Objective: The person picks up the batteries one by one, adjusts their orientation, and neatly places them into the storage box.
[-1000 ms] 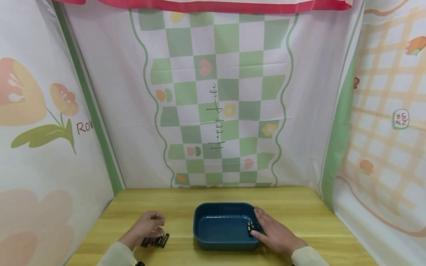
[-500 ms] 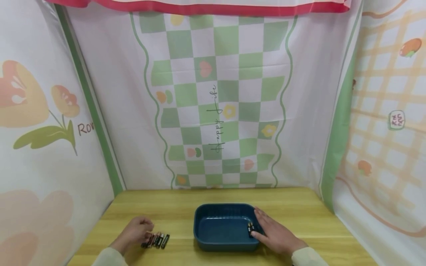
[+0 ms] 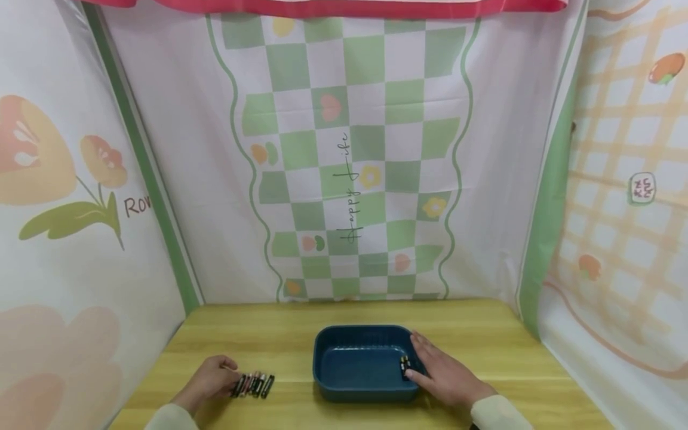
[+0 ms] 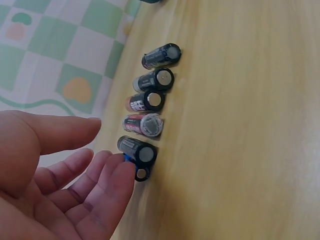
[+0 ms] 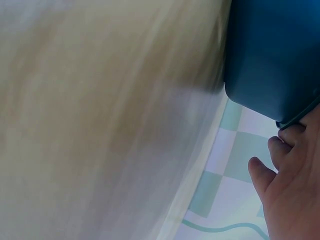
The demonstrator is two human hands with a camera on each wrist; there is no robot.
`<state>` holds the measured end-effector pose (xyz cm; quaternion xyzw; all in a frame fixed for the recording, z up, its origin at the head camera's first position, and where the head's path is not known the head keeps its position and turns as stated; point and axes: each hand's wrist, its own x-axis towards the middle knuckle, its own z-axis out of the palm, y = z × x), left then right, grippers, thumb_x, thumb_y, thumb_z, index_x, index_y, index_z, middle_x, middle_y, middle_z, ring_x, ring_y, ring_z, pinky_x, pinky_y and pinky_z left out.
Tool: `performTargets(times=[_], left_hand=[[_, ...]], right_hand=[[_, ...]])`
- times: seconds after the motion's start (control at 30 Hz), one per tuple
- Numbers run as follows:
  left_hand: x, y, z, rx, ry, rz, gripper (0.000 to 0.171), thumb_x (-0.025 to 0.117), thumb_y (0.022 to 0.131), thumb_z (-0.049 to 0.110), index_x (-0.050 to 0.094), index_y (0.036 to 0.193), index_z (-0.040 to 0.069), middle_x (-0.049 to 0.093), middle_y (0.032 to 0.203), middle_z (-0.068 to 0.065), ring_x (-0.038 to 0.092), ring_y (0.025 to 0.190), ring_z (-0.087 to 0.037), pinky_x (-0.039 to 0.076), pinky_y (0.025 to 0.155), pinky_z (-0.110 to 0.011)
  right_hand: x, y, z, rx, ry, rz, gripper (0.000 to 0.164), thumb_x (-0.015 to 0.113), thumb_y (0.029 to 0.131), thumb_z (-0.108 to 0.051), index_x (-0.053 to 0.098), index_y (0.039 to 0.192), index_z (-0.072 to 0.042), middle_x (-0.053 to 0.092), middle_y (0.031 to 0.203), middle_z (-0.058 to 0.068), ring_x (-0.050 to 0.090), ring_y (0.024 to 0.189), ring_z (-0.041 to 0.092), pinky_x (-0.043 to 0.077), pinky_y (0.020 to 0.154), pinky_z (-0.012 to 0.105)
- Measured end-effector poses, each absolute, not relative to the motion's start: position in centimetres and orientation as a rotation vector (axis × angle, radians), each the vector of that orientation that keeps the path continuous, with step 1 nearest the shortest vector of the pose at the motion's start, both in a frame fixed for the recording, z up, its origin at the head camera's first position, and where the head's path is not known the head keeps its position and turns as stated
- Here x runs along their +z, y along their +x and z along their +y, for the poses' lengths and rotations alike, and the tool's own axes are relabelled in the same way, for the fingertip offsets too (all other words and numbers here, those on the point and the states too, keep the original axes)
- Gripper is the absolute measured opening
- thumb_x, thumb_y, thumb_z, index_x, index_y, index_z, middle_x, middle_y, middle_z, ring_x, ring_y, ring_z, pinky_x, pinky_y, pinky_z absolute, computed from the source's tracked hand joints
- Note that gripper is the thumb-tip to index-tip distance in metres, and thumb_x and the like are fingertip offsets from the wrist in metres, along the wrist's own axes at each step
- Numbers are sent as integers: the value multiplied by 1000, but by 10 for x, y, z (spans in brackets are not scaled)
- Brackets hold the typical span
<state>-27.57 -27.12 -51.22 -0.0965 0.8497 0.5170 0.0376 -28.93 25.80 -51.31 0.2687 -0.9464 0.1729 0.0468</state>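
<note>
In the head view my left hand point(image 3: 215, 377) is low at the left end of a row of several AA-looking batteries point(image 3: 254, 385) lying side by side on the table. The left wrist view has my thumb apart from my fingers, fingertips right at the lowest black battery point(image 4: 137, 150) and a small blue one point(image 4: 142, 173) under it. My right hand point(image 3: 446, 371) rests on the right rim of a dark blue rectangular container point(image 3: 365, 394), fingers straight along the rim and thumb at its inner edge. Inside, by that thumb, lie a couple of batteries point(image 3: 405, 365).
The yellow wood-grain table point(image 3: 290, 328) carries the container at centre right and the battery row at left. Behind it hangs a green checked cloth point(image 3: 344, 179). Patterned cloth walls point(image 3: 618, 209) enclose both sides.
My left hand has moved left and down, from above the batteries to the left end of their row, uncovering more of them. My right hand and the container keep their places.
</note>
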Motion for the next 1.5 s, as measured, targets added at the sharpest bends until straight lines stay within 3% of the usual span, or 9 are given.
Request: performTargets(times=[1.03, 1.5], left_hand=[[-511, -281, -268, 1272, -380, 2736, 14, 66, 79, -5, 59, 91, -3, 60, 82, -12, 59, 68, -22, 54, 55, -30], [-500, -285, -262, 1069, -389, 2704, 14, 65, 80, -4, 64, 95, -5, 61, 82, -10, 59, 72, -23, 53, 58, -30]], right_hand=[[-514, -291, 258, 543, 809, -2925, 78, 41, 99, -56, 20, 154, -5, 15, 160, 8, 20, 144, 28, 28, 111, 52], [-514, -293, 259, 549, 816, -2922, 77, 41, 99, -56, 20, 154, -6, 14, 160, 6, 21, 144, 27, 29, 111, 52]])
